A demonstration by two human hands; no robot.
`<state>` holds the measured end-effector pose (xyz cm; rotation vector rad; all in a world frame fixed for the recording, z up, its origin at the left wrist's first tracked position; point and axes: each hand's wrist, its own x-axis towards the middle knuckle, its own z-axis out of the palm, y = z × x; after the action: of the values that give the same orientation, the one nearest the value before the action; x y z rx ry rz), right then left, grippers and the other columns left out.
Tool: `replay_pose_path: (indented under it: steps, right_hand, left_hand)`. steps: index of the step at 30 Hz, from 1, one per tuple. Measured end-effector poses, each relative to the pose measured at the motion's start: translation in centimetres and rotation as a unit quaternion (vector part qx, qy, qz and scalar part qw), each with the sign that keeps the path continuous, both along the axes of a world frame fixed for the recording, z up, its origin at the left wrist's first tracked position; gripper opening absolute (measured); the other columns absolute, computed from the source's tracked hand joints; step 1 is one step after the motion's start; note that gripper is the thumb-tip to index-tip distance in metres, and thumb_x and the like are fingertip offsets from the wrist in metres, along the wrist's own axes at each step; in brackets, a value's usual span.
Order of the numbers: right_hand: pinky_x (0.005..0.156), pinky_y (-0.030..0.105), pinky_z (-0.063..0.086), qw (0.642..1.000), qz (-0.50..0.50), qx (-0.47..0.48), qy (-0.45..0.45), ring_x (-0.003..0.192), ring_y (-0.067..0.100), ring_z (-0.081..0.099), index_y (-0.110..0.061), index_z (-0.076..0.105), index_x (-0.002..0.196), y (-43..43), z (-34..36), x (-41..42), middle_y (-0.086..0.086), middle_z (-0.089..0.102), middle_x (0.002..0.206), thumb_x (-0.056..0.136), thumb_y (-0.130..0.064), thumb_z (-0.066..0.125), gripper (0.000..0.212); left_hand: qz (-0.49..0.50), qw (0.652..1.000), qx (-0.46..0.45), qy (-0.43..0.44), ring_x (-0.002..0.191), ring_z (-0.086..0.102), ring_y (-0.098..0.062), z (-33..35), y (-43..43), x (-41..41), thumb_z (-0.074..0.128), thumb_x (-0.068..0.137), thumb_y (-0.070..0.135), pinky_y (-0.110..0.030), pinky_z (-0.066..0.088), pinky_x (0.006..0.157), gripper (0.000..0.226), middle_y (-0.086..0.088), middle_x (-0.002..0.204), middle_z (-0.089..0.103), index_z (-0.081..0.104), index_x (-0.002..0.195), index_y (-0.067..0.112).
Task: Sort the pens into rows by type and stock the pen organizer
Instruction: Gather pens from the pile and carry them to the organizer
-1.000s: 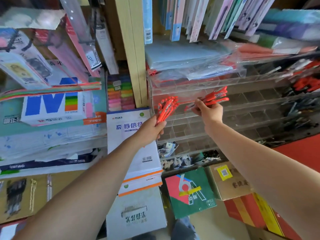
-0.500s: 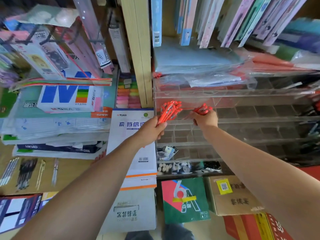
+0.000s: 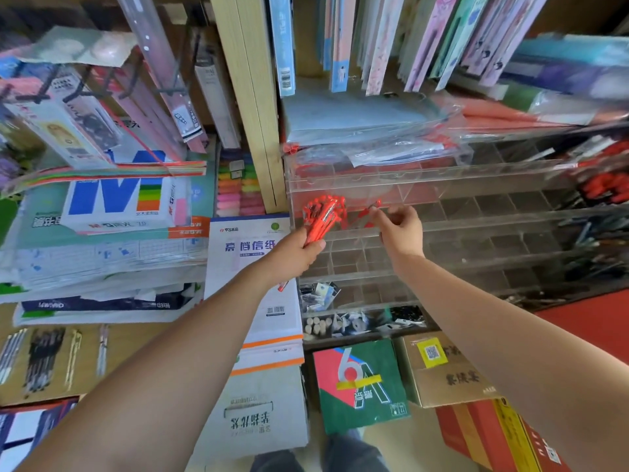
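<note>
A bunch of red pens (image 3: 321,218) is gripped in the left hand (image 3: 295,255). A few red pens are pinched by the right hand (image 3: 401,231) at an upper compartment of the clear organizer (image 3: 476,212). Stocking appears underway; next, the pinched pens must be released inside that compartment.

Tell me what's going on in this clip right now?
A person is stocking red pens into a clear organizer on a shop shelf. The left hand grips a bundle of red pens, caps pointing up towards the organizer. The right hand is at a compartment in an upper row, fingers pinched around a pen or two going in. Most compartments nearby look empty; black and red pens sit in ones far to the right.
</note>
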<state>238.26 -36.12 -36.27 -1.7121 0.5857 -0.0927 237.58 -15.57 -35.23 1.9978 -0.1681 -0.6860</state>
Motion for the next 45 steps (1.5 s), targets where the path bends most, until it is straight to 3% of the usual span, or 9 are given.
replay_pose_path:
  steps: [3, 7, 10, 13, 19, 26, 32, 36, 45]
  right_hand:
    - [0.042, 0.02, 0.036, 0.988, 0.109, 0.106, -0.002, 0.045, 0.008, 0.044, -0.012, 0.053, 0.087, 1.3, 2.1, -2.0, -0.004, 0.055, 0.064, 0.087, -0.032, 0.068, 0.025]
    - [0.041, 0.02, 0.033, 0.959, 0.21, 0.179, 0.062, 0.046, 0.01, 0.045, -0.012, 0.054, 0.085, 2.1, 2.6, -3.3, 0.0, 0.057, 0.062, 0.084, -0.027, 0.071, 0.023]
    - [0.038, 0.019, 0.032, 0.965, 0.17, 0.182, 0.082, 0.041, 0.01, 0.043, -0.01, 0.056, 0.074, 1.7, 2.2, -3.4, 0.003, 0.055, 0.056, 0.083, -0.01, 0.069, 0.016]
    - [0.037, 0.018, 0.035, 0.972, 0.136, 0.173, 0.077, 0.039, 0.01, 0.047, -0.005, 0.058, 0.069, 1.0, 2.0, -3.3, 0.006, 0.056, 0.053, 0.084, -0.003, 0.064, 0.016]
    - [0.038, 0.018, 0.036, 0.992, 0.057, 0.101, 0.042, 0.039, 0.009, 0.045, -0.004, 0.059, 0.068, -1.6, 3.4, -1.5, 0.003, 0.056, 0.051, 0.087, -0.005, 0.062, 0.019]
    - [0.05, 0.027, 0.043, 0.998, -0.066, 0.015, -0.001, 0.048, 0.012, 0.049, -0.013, 0.057, 0.067, -3.6, 3.8, 1.7, 0.003, 0.057, 0.06, 0.082, -0.012, 0.063, 0.016]
    - [0.079, 0.034, 0.054, 0.995, -0.021, -0.096, 0.011, 0.082, 0.019, 0.065, -0.018, 0.06, 0.085, -2.2, 2.1, 1.9, 0.005, 0.069, 0.09, 0.084, -0.022, 0.069, 0.01]
    - [0.079, 0.037, 0.056, 0.993, -0.03, -0.113, -0.01, 0.08, 0.022, 0.066, -0.026, 0.057, 0.074, -1.5, 2.3, 2.2, 0.0, 0.067, 0.081, 0.083, -0.019, 0.069, 0.016]
    - [0.076, 0.027, 0.057, 0.997, -0.038, -0.065, 0.0, 0.079, 0.013, 0.067, -0.018, 0.068, 0.091, -1.7, 2.1, 2.7, 0.0, 0.07, 0.086, 0.078, -0.02, 0.074, 0.015]
  left_hand:
    - [-0.037, 0.999, 0.019, 0.003, 0.06, 0.041, -0.011, 0.2, -1.1, -0.4, 0.046, 0.099, 0.029, -0.028, 0.037, 0.057, 0.009, 0.002, 0.072, 0.046, 0.046, 0.093, 0.023]
    - [-0.112, 0.993, 0.021, -0.001, 0.055, 0.043, -0.006, 1.0, -3.1, -1.1, 0.048, 0.099, 0.023, -0.022, 0.038, 0.054, 0.012, 0.008, 0.065, 0.048, 0.057, 0.094, 0.017]
    - [-0.14, 0.99, 0.033, -0.008, 0.062, 0.047, -0.005, 1.6, -4.1, -1.3, 0.051, 0.098, 0.021, -0.022, 0.039, 0.06, 0.014, 0.01, 0.069, 0.05, 0.055, 0.086, 0.029]
    - [-0.135, 0.989, 0.058, -0.007, 0.07, 0.052, -0.012, 1.7, -4.7, -1.1, 0.056, 0.095, 0.023, -0.026, 0.044, 0.065, 0.002, 0.004, 0.076, 0.055, 0.054, 0.094, 0.022]
    - [-0.068, 0.982, 0.162, -0.065, 0.086, 0.055, -0.021, 1.7, -4.1, 0.0, 0.063, 0.09, 0.027, -0.03, 0.041, 0.072, 0.032, -0.003, 0.096, 0.057, 0.052, 0.117, 0.014]
    - [-0.012, 0.979, 0.188, -0.072, 0.109, 0.057, -0.021, 1.6, -3.5, 1.2, 0.061, 0.092, 0.027, -0.03, 0.044, 0.092, 0.042, -0.002, 0.117, 0.061, 0.051, 0.131, 0.016]
    - [-0.001, 0.981, 0.176, -0.077, 0.112, 0.056, -0.02, 1.5, -4.4, 1.6, 0.059, 0.093, 0.025, -0.025, 0.041, 0.089, 0.043, -0.002, 0.123, 0.061, 0.05, 0.133, 0.015]
    - [0.008, 0.981, 0.172, -0.083, 0.116, 0.054, -0.02, 1.4, -4.5, 1.7, 0.057, 0.094, 0.022, -0.025, 0.04, 0.092, 0.039, -0.003, 0.126, 0.06, 0.051, 0.132, 0.014]
    - [0.017, 0.987, 0.143, -0.075, 0.103, 0.061, -0.021, 1.4, -4.4, 1.8, 0.055, 0.094, 0.019, -0.036, 0.049, 0.093, 0.034, 0.0, 0.108, 0.063, 0.054, 0.127, 0.014]
